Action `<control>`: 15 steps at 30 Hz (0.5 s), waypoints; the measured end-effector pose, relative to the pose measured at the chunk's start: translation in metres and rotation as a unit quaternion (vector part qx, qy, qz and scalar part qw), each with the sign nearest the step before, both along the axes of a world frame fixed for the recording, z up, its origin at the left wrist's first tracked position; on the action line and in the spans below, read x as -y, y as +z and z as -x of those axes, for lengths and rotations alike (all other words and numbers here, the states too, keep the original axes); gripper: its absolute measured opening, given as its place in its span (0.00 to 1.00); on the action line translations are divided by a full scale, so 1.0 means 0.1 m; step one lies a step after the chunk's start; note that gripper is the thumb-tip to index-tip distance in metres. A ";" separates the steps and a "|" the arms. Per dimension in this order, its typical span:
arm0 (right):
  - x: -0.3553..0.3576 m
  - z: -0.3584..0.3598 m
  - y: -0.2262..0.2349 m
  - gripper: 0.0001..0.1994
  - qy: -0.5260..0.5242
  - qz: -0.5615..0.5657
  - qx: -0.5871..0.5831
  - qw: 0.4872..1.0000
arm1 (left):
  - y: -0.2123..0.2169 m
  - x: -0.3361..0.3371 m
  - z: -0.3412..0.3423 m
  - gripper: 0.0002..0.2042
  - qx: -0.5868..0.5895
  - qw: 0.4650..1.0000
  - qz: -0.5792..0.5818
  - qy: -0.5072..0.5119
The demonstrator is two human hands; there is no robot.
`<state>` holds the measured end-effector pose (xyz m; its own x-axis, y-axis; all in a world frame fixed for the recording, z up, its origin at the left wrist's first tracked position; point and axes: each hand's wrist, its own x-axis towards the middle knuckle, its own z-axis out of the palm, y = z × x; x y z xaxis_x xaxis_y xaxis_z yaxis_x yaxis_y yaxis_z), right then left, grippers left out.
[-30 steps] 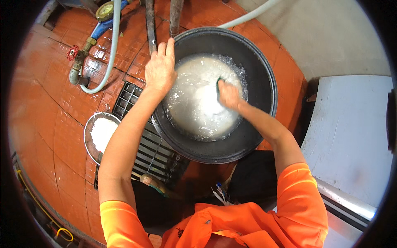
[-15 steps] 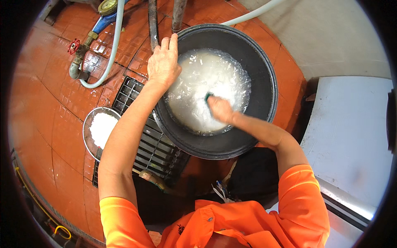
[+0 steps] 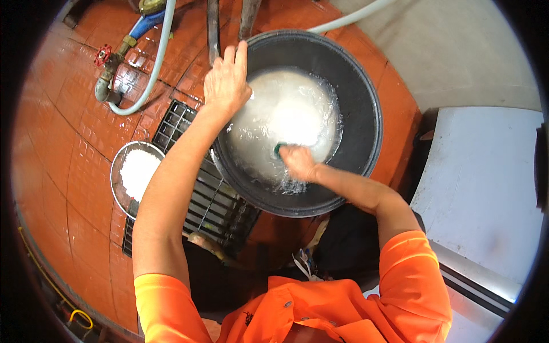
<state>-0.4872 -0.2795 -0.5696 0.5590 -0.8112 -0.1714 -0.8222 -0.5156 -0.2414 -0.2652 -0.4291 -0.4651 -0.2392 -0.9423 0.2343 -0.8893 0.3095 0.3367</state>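
Note:
A large round black pot (image 3: 359, 148) holds cloudy whitish water (image 3: 257, 137), swirling and splashing near the front. My left hand (image 3: 226, 86) is closed over the pot's far left rim, with the fingers lying along the edge. My right hand (image 3: 298, 162) is down at the water inside the pot, a little blurred. It is closed on a small dark green pad (image 3: 279, 150), which is mostly hidden by the fingers and the water. To the left of my left forearm, a round metal strainer (image 3: 116, 188) contains white grains (image 3: 138, 174) that look like rice.
A black floor grate (image 3: 211, 208) lies beneath my left forearm. On the wet orange tiles (image 3: 63, 148) stand a red valve wheel (image 3: 103, 55) on a pipe and a pale hose (image 3: 155, 80). A white-topped metal cabinet (image 3: 486, 188) is at the right.
My right hand has moved left and nearer to me through the water, with the green pad. Splashing now shows near the pot's front wall. My left hand stays on the rim.

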 end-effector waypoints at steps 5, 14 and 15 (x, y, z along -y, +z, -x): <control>0.60 0.21 0.03 0.10 -0.168 -0.011 -0.030 0.985 | 0.03 -0.02 -0.06 0.35 -0.016 1.000 -0.025 -0.003; 0.49 -0.05 0.02 0.09 -0.116 -0.064 -0.076 0.988 | 0.06 -0.02 -0.03 0.35 -0.018 0.999 -0.037 0.001; 0.61 0.00 0.04 0.09 -0.125 -0.028 -0.054 0.990 | 0.07 -0.02 -0.03 0.35 -0.018 0.999 -0.033 0.000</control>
<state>-0.4871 -0.3400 -0.5654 0.3172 -0.9096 -0.2684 -0.9451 -0.2799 -0.1684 -0.2619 -0.4270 -0.4579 -0.2309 -0.9561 0.1803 -0.8765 0.2848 0.3882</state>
